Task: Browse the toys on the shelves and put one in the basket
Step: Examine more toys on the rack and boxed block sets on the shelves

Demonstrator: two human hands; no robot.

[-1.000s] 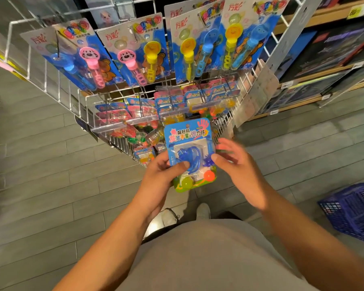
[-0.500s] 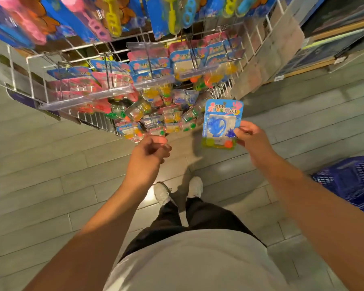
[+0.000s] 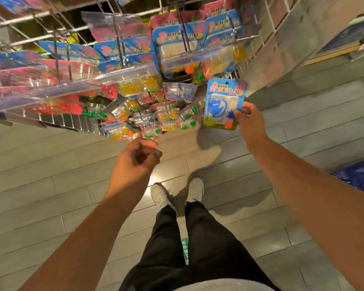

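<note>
My right hand (image 3: 250,122) pinches the lower right corner of a blue blister-card toy pack (image 3: 224,103) holding a blue toy and small coloured balls. The pack hangs upright in front of the lower rows of the wire rack (image 3: 72,120). My left hand (image 3: 135,162) floats below the hanging packs with its fingers curled and nothing in it. A blue plastic basket (image 3: 359,177) sits on the floor at the right edge, only partly in view.
Several similar blue and pink toy packs (image 3: 135,57) hang from hooks on the rack, some behind clear price strips. Grey plank floor lies below. My two white shoes (image 3: 177,192) stand under the rack. A wooden shelf edge (image 3: 332,53) shows at the upper right.
Both hands held the pack a second ago; my left hand let go and dropped away. My right hand carried the pack to the right. The view tilted down and closer to the lower rack.
</note>
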